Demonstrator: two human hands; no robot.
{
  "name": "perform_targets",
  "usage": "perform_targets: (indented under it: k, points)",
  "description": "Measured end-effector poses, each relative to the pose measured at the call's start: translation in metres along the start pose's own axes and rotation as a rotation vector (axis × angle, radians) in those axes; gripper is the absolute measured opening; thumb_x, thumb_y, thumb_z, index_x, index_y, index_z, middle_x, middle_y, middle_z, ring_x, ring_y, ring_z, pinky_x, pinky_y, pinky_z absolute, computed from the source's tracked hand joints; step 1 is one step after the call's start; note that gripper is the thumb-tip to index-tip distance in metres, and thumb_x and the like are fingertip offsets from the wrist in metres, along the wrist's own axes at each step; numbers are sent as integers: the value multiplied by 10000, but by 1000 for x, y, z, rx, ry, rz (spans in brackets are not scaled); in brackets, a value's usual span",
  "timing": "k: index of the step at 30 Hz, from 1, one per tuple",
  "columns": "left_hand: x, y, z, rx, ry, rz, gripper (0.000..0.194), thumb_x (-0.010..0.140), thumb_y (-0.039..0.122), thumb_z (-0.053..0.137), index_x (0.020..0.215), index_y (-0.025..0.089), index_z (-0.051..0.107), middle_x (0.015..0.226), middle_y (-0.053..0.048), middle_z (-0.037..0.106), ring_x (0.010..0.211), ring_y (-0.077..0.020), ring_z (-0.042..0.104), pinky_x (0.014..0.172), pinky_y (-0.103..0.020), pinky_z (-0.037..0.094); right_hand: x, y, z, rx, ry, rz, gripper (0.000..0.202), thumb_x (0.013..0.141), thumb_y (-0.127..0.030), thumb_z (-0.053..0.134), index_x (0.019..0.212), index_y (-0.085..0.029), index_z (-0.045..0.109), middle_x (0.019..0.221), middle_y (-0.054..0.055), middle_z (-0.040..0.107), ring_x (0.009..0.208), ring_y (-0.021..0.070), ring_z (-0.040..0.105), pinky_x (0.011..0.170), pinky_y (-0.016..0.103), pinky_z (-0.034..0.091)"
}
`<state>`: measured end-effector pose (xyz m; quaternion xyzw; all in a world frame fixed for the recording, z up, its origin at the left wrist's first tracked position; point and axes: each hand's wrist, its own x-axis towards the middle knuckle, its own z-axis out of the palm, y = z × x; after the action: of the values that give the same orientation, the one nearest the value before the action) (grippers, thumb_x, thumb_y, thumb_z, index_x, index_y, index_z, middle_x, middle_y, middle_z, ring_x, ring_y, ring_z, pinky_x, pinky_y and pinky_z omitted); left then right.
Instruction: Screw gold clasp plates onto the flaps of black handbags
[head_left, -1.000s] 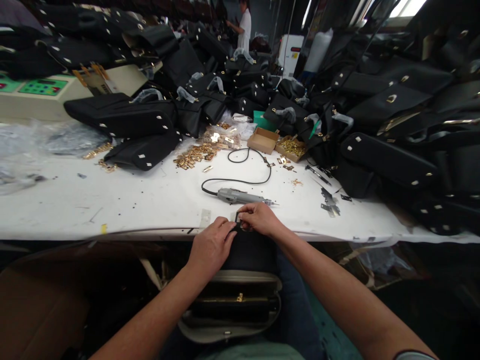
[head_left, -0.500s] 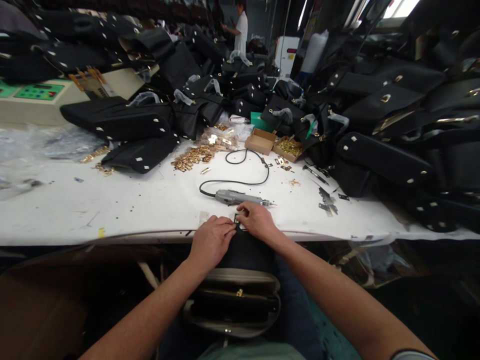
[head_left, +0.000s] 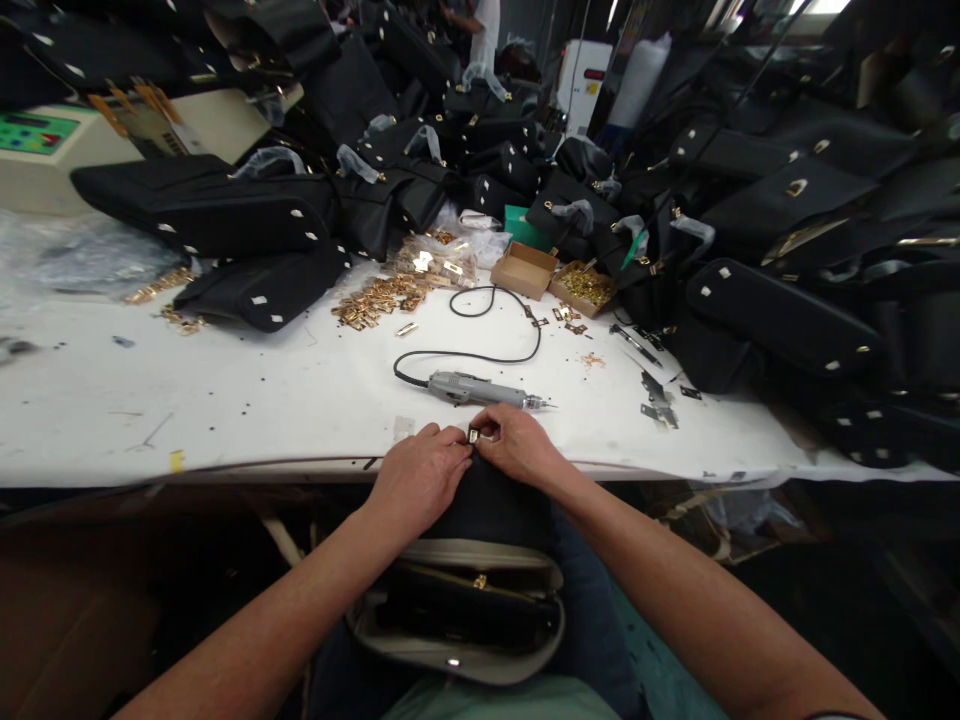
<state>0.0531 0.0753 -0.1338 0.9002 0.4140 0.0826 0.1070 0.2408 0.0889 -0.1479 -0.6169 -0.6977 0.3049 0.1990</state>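
Left hand [head_left: 422, 472] fingers pinch the bag [head_left: 495, 510] edge; right hand [head_left: 516, 446] fingers hold the metal plate [head_left: 474, 436], best kept square.

I am looking into what I take for a bag workshop: black bags [head_left: 217, 210] lie heaped along the far edge of the white table [head_left: 262, 420] and over its right end, many with clear plastic round their handles. In front of the heap I see a pile of gold metal parts [head_left: 379, 302], a cardboard box [head_left: 525, 272] and a second box [head_left: 583, 288] of small gold pieces. A power screwdriver [head_left: 476, 389] lies near the table's front edge, mid-way along. Toward the far left corner I make out a pale machine [head_left: 56, 180] with a green panel.
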Motion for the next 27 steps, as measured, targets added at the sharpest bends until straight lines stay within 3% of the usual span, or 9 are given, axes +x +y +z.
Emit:
perform_targets:
  k: [4,7,12,15,22,27]
  points:
    - [6,0,-8,6,-32,35,126,920,212,599,860,235,707,919,-41,663,921,-234,561,702,-350,477,4,-9,-4,-37,-64,87,222,755,-212,655,972,-245,693,868,-13,709,755,163,601,622,268,372]
    - [7,-3,-6,-23,-10,50,112,910,205,615,873,236,716,932,-46,665,940,-235,556,740,-360,487,6,-12,-7,-39,-107,118,230,744,-190,647,962,-252,685,841,-26,719,730,158,602,592,269,340]
    - [2,-9,9,-135,76,41,166,938,208,590,1004,233,741,1039,-47,707,1006,-227,568,885,-378,495,7,-6,-11,-1,-134,72,218,748,-193,622,952,-244,681,844,-26,720,736,156,615,605,258,367]
    - [1,-10,14,-157,98,21,164,933,213,602,997,230,752,1044,-44,726,1013,-234,573,896,-386,495,8,-4,-12,11,-162,52,191,753,-228,627,931,-241,692,837,-17,720,723,167,622,594,261,375]
    - [1,-9,11,-143,87,-6,142,923,230,624,962,236,761,1010,-33,739,1009,-235,577,874,-376,498,12,-11,-11,-36,-121,83,129,717,-251,680,844,-249,705,774,-11,720,690,181,627,575,267,383]
    - [1,-5,5,-83,49,13,145,930,224,608,963,234,748,1011,-42,716,993,-239,567,850,-378,496,10,-3,-15,129,-174,49,185,727,-186,630,881,-224,726,763,-15,707,675,149,615,600,243,416]
